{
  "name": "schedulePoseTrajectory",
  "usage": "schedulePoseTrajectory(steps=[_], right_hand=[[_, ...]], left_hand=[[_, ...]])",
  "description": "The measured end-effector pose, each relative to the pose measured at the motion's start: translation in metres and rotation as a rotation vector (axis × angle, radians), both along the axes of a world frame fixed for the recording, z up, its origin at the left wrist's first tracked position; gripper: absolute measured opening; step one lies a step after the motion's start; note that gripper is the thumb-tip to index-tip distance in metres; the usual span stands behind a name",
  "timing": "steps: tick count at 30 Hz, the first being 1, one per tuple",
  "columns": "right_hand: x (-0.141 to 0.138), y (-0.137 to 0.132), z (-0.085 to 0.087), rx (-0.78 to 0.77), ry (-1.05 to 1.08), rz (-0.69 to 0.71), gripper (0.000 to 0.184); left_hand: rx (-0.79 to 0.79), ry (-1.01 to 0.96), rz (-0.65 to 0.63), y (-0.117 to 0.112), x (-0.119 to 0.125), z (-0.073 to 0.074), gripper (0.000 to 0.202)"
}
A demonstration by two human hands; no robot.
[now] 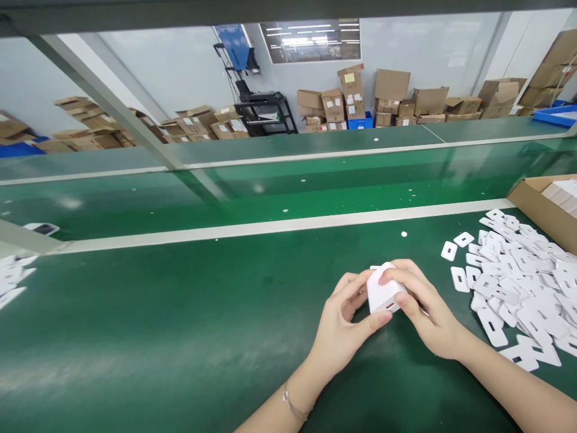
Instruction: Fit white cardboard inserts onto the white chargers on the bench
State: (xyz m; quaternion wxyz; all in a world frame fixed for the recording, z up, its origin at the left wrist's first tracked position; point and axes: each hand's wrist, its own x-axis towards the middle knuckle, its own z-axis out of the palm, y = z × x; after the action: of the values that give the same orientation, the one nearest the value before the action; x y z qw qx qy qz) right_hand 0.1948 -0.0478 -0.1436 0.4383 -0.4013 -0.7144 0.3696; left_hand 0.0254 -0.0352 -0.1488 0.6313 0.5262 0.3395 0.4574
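Between my two hands is a small white block (382,291), shaped like a USB charger, with a reddish slot in the face toward me. My left hand (340,322) is closed on its left side, thumb along the lower edge. From the right, my right hand (428,313) grips the same block, a finger lying over its top and the thumb at the front corner. Both hands are above the green work surface (180,325). To the right of them lies a heap of flat white plates (518,270) with rectangular cutouts.
A cardboard box (541,207) with white pieces stands at the far right. More white pieces (13,276) lie at the left edge. Beyond the pale rail (270,228) runs a green belt (252,198). Stacked cartons (351,96) line the back wall.
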Motion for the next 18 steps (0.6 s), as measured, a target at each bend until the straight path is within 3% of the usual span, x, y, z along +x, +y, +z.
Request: schedulePoseTrajectory(steps=[4, 10, 18], right_hand=[[0.0003, 0.0036, -0.0004, -0.013, 0.053, -0.032, 0.025], [0.0001, 0.0057, 0.0025, -0.166, 0.129, 0.008, 0.029], [-0.0003, 0.0072, 0.0008, -0.199, 0.169, -0.005, 0.026]], left_hand=[[0.013, 0.018, 0.010, -0.0004, 0.0016, 0.0008, 0.037], [0.017, 0.010, 0.071, 0.0026, 0.0009, -0.0007, 0.033], [-0.011, 0.027, 0.067, -0.0001, -0.0005, -0.0018, 0.033]])
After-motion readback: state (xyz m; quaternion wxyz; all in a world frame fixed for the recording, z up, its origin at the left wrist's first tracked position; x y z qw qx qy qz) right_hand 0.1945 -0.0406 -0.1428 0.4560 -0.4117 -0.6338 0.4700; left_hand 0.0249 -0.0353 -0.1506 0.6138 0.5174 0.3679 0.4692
